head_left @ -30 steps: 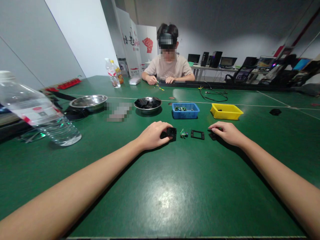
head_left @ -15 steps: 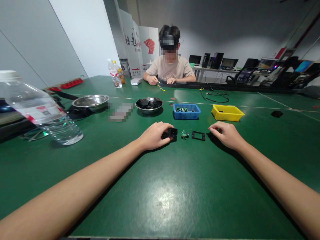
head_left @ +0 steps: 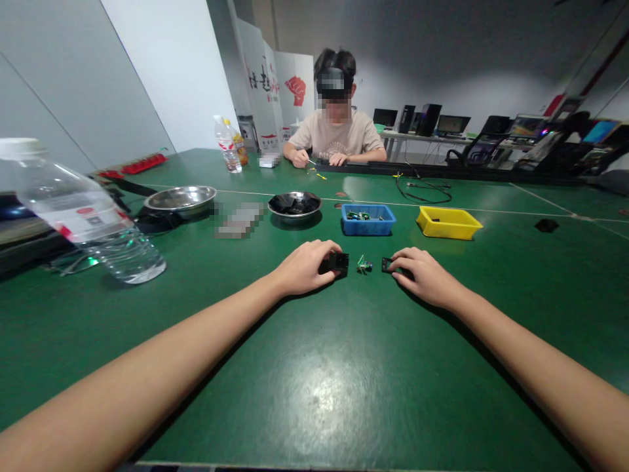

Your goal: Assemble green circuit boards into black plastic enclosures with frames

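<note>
My left hand [head_left: 305,265] rests on the green table [head_left: 314,367] with its fingers curled round a small black plastic housing [head_left: 338,261]. A tiny green circuit part [head_left: 364,265] lies just right of the housing. My right hand [head_left: 423,276] has its fingers closed over a flat black rectangular frame [head_left: 386,264], of which only the left end shows. Both forearms stretch in from the near edge.
A blue bin [head_left: 368,219] of small parts, a yellow bin [head_left: 448,222], a steel bowl [head_left: 293,206] of black pieces and a wider steel dish [head_left: 179,198] stand farther back. A clear water bottle [head_left: 86,216] stands at left. Another person [head_left: 337,126] works across the table.
My right hand moved left from the table's right side onto the black frame and closed on it. My left hand stayed on the black housing.
</note>
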Demonstrator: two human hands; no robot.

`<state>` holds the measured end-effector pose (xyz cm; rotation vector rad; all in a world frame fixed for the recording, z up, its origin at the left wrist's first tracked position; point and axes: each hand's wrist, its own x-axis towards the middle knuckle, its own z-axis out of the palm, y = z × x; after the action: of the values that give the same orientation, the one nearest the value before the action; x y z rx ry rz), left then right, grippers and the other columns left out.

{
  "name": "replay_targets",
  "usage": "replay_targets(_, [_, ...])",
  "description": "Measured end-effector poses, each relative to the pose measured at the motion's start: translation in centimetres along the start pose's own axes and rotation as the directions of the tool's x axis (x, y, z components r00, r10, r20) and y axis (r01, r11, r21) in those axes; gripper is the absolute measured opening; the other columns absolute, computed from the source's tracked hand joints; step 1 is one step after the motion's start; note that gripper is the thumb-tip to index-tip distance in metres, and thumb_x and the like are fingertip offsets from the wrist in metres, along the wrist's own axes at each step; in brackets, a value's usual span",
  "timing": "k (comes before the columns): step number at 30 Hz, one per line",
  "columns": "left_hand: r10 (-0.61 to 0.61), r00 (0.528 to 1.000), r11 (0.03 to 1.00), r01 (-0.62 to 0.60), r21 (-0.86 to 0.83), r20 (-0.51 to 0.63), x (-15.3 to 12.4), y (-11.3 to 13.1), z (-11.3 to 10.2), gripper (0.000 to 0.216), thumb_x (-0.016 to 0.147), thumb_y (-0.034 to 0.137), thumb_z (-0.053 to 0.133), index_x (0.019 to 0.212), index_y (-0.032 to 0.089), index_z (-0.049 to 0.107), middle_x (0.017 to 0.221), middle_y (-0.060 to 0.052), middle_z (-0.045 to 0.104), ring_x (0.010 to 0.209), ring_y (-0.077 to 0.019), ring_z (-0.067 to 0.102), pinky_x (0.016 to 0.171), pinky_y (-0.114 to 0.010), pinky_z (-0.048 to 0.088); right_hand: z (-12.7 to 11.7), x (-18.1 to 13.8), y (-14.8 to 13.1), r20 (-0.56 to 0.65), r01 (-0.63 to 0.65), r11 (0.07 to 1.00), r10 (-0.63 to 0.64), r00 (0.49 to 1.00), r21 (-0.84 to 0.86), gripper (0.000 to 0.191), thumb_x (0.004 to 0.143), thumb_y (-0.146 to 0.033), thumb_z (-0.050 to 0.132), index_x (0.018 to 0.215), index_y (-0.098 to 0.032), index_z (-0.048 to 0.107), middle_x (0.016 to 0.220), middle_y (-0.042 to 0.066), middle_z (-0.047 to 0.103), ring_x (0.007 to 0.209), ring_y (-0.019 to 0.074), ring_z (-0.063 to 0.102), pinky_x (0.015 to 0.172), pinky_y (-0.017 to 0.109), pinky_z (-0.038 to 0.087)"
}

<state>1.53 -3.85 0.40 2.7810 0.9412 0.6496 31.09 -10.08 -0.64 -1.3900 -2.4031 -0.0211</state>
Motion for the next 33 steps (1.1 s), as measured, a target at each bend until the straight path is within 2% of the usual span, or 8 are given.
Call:
replay_targets(9, [0.003, 1.0, 1.0, -0.003, 0.0, -0.003, 0.0, 0.0, -0.1, 0.03, 0.083, 0.032, 0.062, 0.11, 0.02, 0.056, 0.097, -0.006, 0.068, 0.086, -0.0216, 0.062, 0.078, -0.035, 0.047, -0.4, 0.0, 0.8, -0.024, 0.002, 0.998, -0.001, 1.0, 0.055, 0.013, 0.088, -0.021, 0.057, 0.09, -0.022, 0.07, 0.104, 0.01, 0.067, 0.1, 0.0261, 0.063, 0.09, 0.044, 0.05])
replay_targets(16, [-0.006, 1.0, 1.0, 0.006, 0.0, 0.005, 0.0, -0.2, 0.2, 0.03, 0.084, 0.033, 0.062, 0.109, 0.02, 0.056, 0.102, -0.007, 0.067, 0.093, -0.0233, 0.062, 0.083, -0.037, 0.049, -0.7, 0.1, -0.1, -0.076, 0.022, 0.996, -0.015, 0.997, 0.092, 0.017, 0.089, -0.024, 0.056, 0.103, -0.021, 0.066, 0.106, 0.011, 0.068, 0.101, 0.027, 0.062, 0.091, 0.045, 0.049])
replay_targets(22, [-0.05, 0.999, 0.998, 0.049, 0.031, 0.017, 0.1, -0.4, 0.4, 0.029, 0.086, 0.039, 0.061, 0.106, 0.019, 0.058, 0.102, -0.009, 0.065, 0.095, -0.0248, 0.061, 0.087, -0.04, 0.049, -0.1, 0.6, -1.8, -0.102, 0.039, 0.993, -0.027, 0.994, 0.115, 0.03, 0.091, -0.027, 0.057, 0.12, -0.021, 0.062, 0.115, 0.013, 0.067, 0.108, 0.0286, 0.061, 0.096, 0.047, 0.048])
replay_targets(28, [-0.095, 0.995, 0.995, 0.095, -0.002, 0.036, 0.1, -0.6, 0.5, 0.043, 0.085, 0.04, 0.06, 0.122, 0.018, 0.052, 0.117, -0.012, 0.062, 0.108, -0.0282, 0.057, 0.096, -0.045, 0.046, 0.9, 1.1, -3.5, -0.005, 0.087, 0.995, -0.087, 0.996, 0.056, 0.047, 0.095, -0.032, 0.054, 0.141, -0.025, 0.05, 0.139, 0.016, 0.055, 0.128, 0.0304, 0.05, 0.105, 0.052, 0.041])
replay_targets(33, [-0.088, 0.992, 0.996, 0.085, 0.037, 0.089, 0.1, -0.6, 0.5, 0.039, 0.089, 0.042, 0.056, 0.121, 0.019, 0.054, 0.118, -0.012, 0.06, 0.109, -0.0287, 0.056, 0.097, -0.046, 0.045, 1.0, 1.2, -4.5, 0.076, 0.1, 0.994, -0.103, 0.992, 0.042, 0.04, 0.098, -0.03, 0.049, 0.137, -0.023, 0.055, 0.138, 0.017, 0.055, 0.128, 0.0305, 0.049, 0.102, 0.054, 0.041])
